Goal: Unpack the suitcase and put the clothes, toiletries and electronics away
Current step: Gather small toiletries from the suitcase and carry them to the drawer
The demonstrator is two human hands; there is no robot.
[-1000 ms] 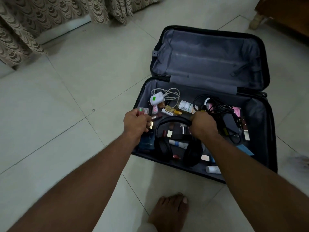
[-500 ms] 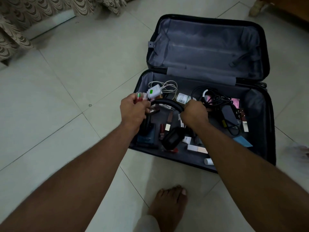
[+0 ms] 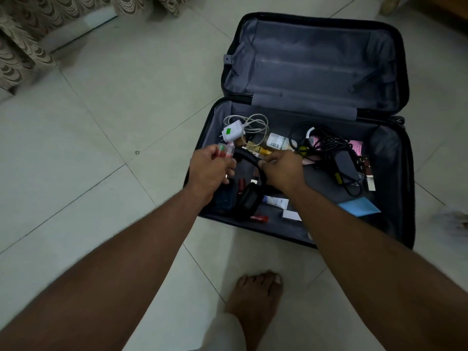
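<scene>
An open black suitcase [image 3: 314,239] lies on the floor, its grey-lined lid laid back. My right hand [image 3: 282,171] grips the band of black headphones [image 3: 249,198], lifted above the case with one ear cup hanging down. My left hand [image 3: 210,171] holds small clear tubes with red and green contents [image 3: 224,150] beside the band. Inside lie a white charger with cable [image 3: 234,131], a black power adapter with tangled cords [image 3: 345,164], a white tube [image 3: 276,201], a red lipstick [image 3: 259,218], a blue card [image 3: 359,206] and other small toiletries.
Pale floor tiles [image 3: 101,148] surround the case. Patterned curtains [image 3: 27,44] hang at the top left. A wooden furniture leg [image 3: 391,5] stands at the top right. My bare foot [image 3: 255,302] is planted just in front of the suitcase.
My right hand has lifted the headphones off the suitcase floor and brought them up and left, toward my left hand. The ear cups now hang below the band.
</scene>
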